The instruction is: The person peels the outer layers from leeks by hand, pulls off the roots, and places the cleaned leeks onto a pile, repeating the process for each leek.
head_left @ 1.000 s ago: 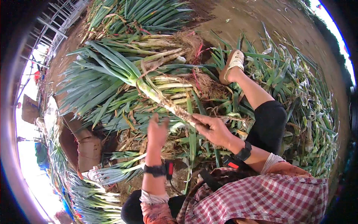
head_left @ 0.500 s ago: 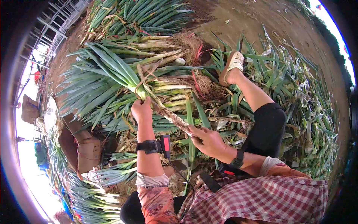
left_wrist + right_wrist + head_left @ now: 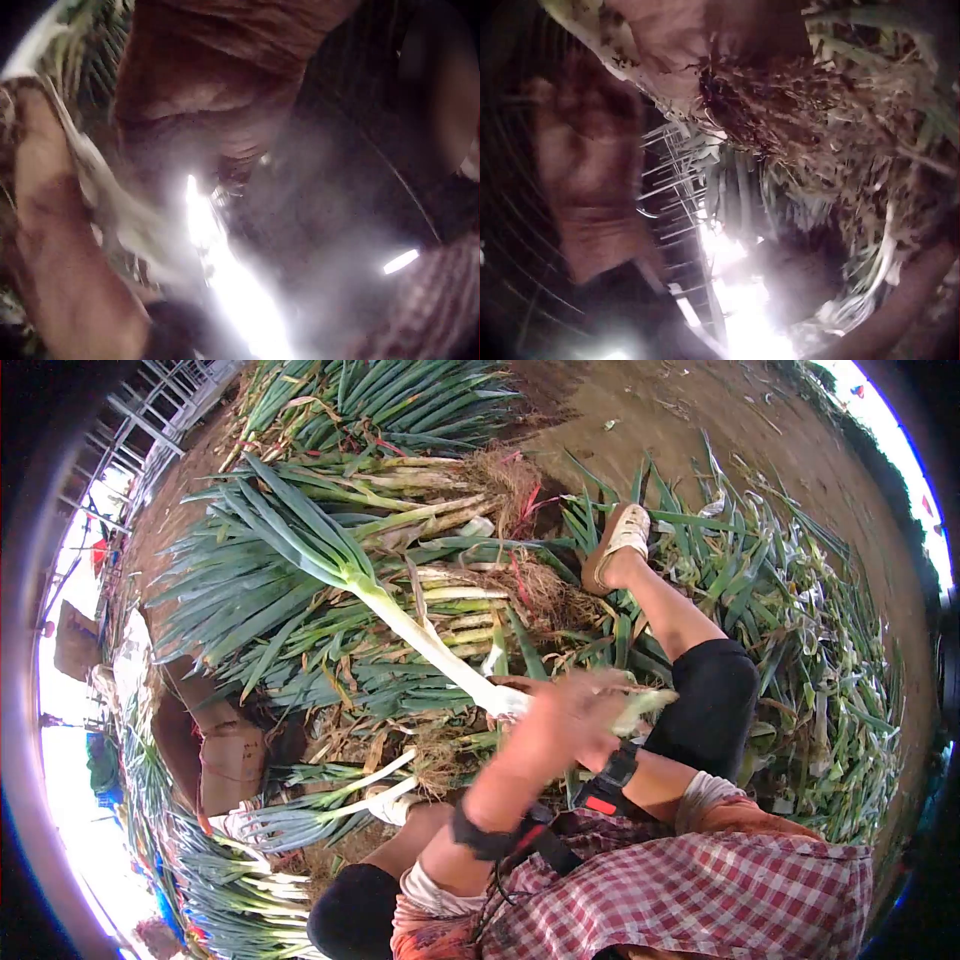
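Observation:
A large green onion (image 3: 425,640) lies diagonally, its green leaves at the upper left and its white stalk bare. My right hand (image 3: 594,748) holds its root end, mostly hidden behind my left hand (image 3: 555,725). Blurred by motion, the left hand grips a strip of pale outer layer (image 3: 648,705) that sticks out to its right. In the left wrist view the left hand (image 3: 210,75) is curled, with the right hand (image 3: 64,232) at the left. In the right wrist view, brown roots (image 3: 780,112) hang beside the right hand (image 3: 697,37).
Bundled onions (image 3: 240,580) with red ties lie beyond the hands. Trimmed leaves (image 3: 800,630) are heaped at the right around an outstretched leg (image 3: 665,605). A cardboard box (image 3: 232,765) stands at the left, with cleaned onions (image 3: 250,890) below it.
The left hand reached up to the onion's neck, then swept down to the right beside the right hand. The brown, dirty outer layer has come off the stalk, which is now white.

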Demonstrator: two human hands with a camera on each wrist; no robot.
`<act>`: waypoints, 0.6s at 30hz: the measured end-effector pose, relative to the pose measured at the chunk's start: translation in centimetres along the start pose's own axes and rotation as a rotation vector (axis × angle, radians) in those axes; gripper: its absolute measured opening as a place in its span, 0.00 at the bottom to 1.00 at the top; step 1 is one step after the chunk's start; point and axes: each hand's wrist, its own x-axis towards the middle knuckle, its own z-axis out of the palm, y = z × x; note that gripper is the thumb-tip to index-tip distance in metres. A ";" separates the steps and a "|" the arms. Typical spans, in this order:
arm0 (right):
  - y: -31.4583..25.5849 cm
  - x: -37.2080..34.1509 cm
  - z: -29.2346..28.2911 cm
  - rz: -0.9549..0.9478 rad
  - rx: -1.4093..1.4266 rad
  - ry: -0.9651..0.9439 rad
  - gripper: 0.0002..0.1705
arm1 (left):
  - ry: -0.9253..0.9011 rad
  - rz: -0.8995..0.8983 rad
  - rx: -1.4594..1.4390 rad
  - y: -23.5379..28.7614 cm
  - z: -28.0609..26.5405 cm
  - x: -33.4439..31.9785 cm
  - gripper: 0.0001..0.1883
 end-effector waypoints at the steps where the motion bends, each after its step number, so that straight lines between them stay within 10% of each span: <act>1: -2.8 -0.7 3.6 -0.199 -0.655 -0.243 0.16 | 0.190 0.022 -0.027 -1.4 -2.6 0.2 0.13; 2: -1.7 1.9 1.5 0.056 -1.072 -0.262 0.13 | 0.607 -0.025 -0.189 -3.5 -4.9 0.7 0.11; 3: -2.2 1.0 3.3 0.223 -0.797 -0.138 0.14 | 0.880 0.003 -0.286 -4.0 -7.8 0.8 0.11; 4: -2.7 0.1 5.0 0.383 -0.521 -0.020 0.15 | 1.226 0.103 0.247 -6.7 -10.6 0.7 0.12; 6: -1.3 -0.1 3.8 0.216 -0.611 -0.083 0.15 | 1.157 -0.054 0.274 -6.7 -12.5 -0.5 0.15; 8: -1.2 -1.0 5.5 0.316 -0.581 0.053 0.16 | 0.988 -0.505 -0.430 -4.4 -12.6 -0.7 0.19; 18: -1.5 -1.2 5.6 0.371 -0.339 0.002 0.12 | 1.128 -0.133 -0.578 -10.8 -14.0 1.6 0.17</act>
